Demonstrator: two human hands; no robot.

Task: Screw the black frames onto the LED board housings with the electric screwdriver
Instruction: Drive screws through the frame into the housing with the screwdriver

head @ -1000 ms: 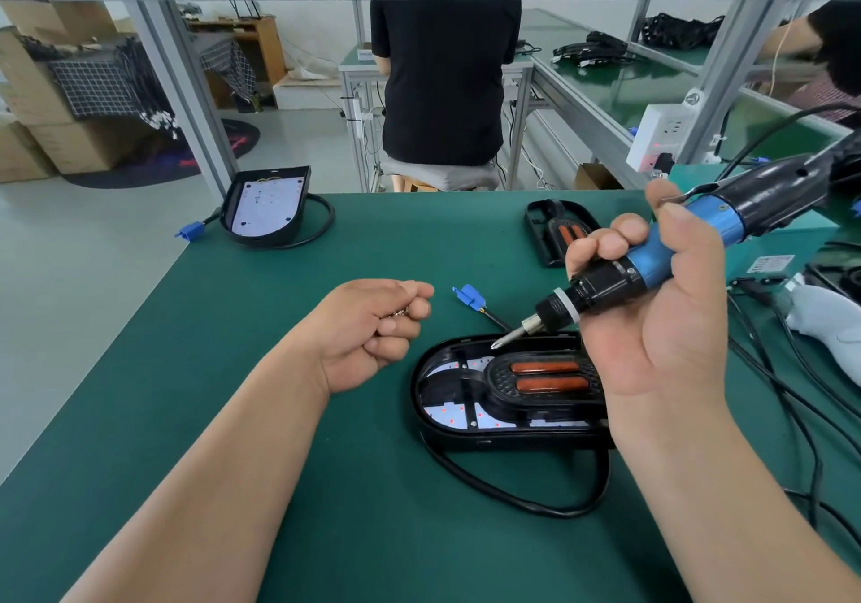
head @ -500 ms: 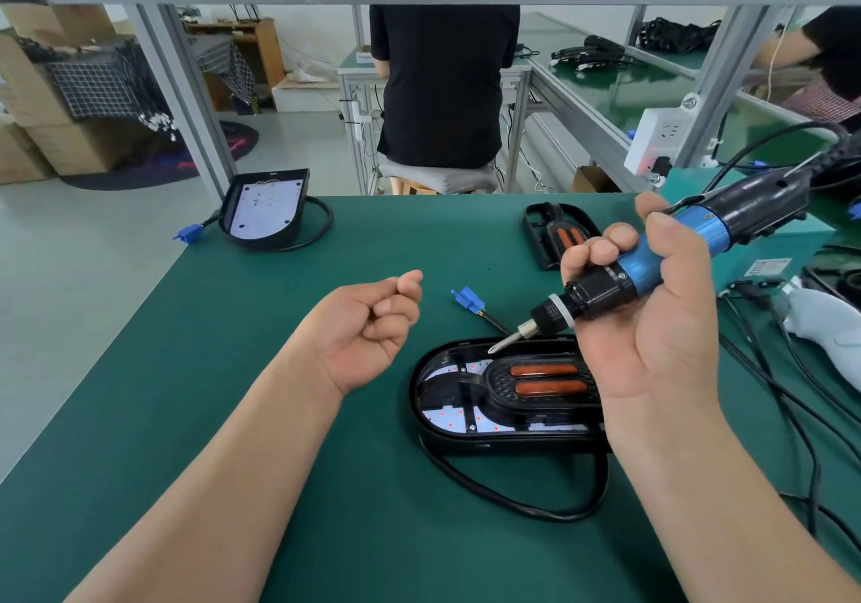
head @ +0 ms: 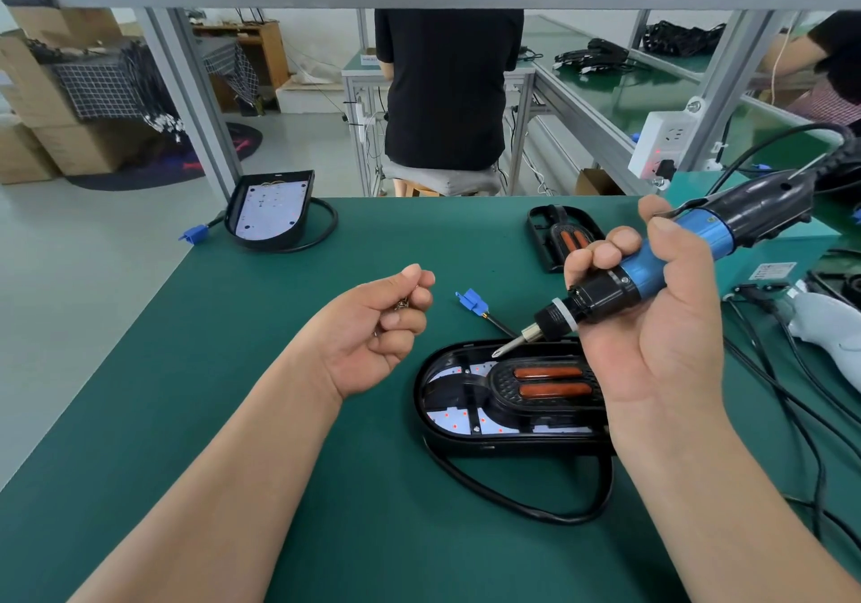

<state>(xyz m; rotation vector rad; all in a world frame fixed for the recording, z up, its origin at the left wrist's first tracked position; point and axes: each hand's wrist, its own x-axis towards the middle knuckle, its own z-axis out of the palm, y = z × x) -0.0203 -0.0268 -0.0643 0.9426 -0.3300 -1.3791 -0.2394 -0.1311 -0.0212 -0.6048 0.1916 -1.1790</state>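
Nearest you, at lower centre of the frame, a black cable [head: 512, 504] loops on the green table [head: 209, 416] from the oval housing [head: 466, 445], which lies flat with its white LED board [head: 459, 420] facing up. The black frame [head: 503, 381], with two orange bars in it, sits on that board. Your right hand [head: 652, 355] hovers over the right end of the housing, palm toward you, fingers and thumb wrapped around the blue and black screwdriver [head: 652, 267]. The tool slants down to the left, so the housing lies below and left of your grip, and the bit tip hangs just above its upper left rim; whether it touches there cannot be told. Your left hand [head: 372, 327], left of the housing and apart from it, is curled around small metal bits [head: 401, 303] that show between the fingers. Just past the housing lies a blue connector [head: 470, 299]. Farther back, at centre right, a spare frame [head: 556, 239] rests on the table, and a second housing [head: 272, 211] sits at the upper left edge. Beyond the table a person in a black shirt [head: 447, 90] sits facing away.
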